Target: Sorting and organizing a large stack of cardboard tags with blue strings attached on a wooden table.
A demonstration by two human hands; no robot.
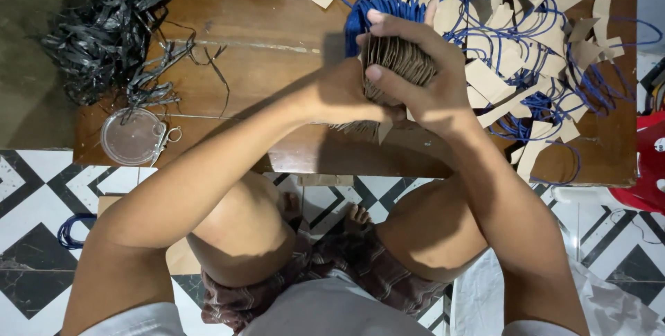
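Both hands meet over the near middle of the bench (277,52), a low brown wooden top; the person sits behind it with knees drawn up under its near edge.

The right hand (422,73) grasps a stack (398,59) of brown card strips, fingers wrapped over its top and side; blue cords (381,12) bunch at the far end of the stack. The left hand (343,93) is closed against the stack's left side, thumb side pressed to the card; its fingers are hidden behind the stack, so their hold cannot be told exactly. A few strip ends hang below the hands, toward the near edge.

Far right portion of the bench: a loose heap (540,52) of the same card strips with blue cord loops, spreading to the right edge.

Far left corner: a tangle of black strapping (104,31), partly overhanging the left edge.

Near left corner: a clear round lid (130,135); small scissors (166,138) lie touching its right rim.

Floor: black and white patterned tiles (34,204); a blue cord coil (69,228) lies by the person's left arm; a red object (648,163) sits beyond the bench's right edge.
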